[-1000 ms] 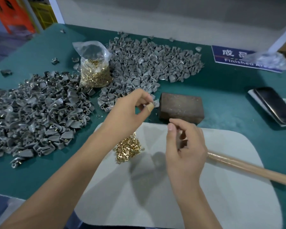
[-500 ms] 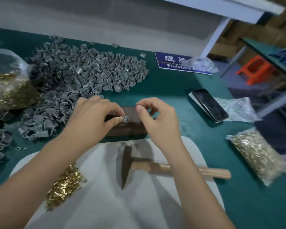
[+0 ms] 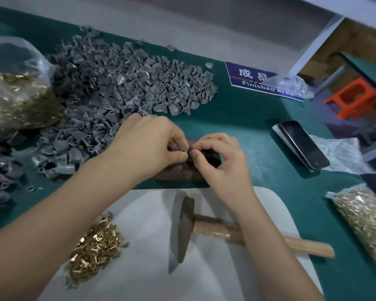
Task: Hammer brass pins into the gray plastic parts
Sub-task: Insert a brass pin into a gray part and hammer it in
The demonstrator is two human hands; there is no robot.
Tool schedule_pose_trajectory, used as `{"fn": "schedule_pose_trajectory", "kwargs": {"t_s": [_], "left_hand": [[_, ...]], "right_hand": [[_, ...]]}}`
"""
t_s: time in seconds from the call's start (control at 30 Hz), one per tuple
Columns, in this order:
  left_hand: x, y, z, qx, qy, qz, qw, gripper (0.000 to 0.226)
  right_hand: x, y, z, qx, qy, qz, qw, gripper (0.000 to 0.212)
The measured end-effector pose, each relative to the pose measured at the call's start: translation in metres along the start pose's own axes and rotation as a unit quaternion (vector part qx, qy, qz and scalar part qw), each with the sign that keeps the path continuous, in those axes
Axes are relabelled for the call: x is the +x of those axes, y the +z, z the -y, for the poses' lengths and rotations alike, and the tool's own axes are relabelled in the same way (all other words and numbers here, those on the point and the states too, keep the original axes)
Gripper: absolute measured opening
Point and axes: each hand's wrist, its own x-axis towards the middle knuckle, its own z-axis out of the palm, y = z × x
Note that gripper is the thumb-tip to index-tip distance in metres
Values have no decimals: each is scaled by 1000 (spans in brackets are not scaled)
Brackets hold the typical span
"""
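Note:
My left hand (image 3: 148,144) pinches a small gray plastic part between its bandaged thumb and fingers, just above the dark brown block (image 3: 178,173). The part is almost hidden by the fingertips. My right hand (image 3: 220,157) meets it from the right, thumb and forefinger pinched on a tiny brass pin at the part; the pin barely shows. A hammer (image 3: 186,229) with a wooden handle lies untouched on the white mat (image 3: 204,279). Loose brass pins (image 3: 96,244) are heaped on the mat's left side.
A big heap of gray parts (image 3: 122,88) covers the green table behind and left. Bags of brass pins stand at far left (image 3: 15,94) and lie at right (image 3: 365,222). A phone (image 3: 302,144) and a blue sign (image 3: 258,81) are at right.
My hands have come together over the block; the right fingertips now touch the part held by my left hand. The hammer has not moved.

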Motion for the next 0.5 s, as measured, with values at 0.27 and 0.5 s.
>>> {"fn": "schedule_pose_trajectory", "kwargs": {"t_s": [0.27, 0.5], "left_hand": [[-8, 9, -2, 41, 5, -65, 997, 17], [-5, 5, 1, 21, 0, -44, 999, 15]], "right_hand": [[0, -5, 6, 19, 21, 20, 999, 12], [2, -6, 8, 4, 31, 33, 999, 15]]}}
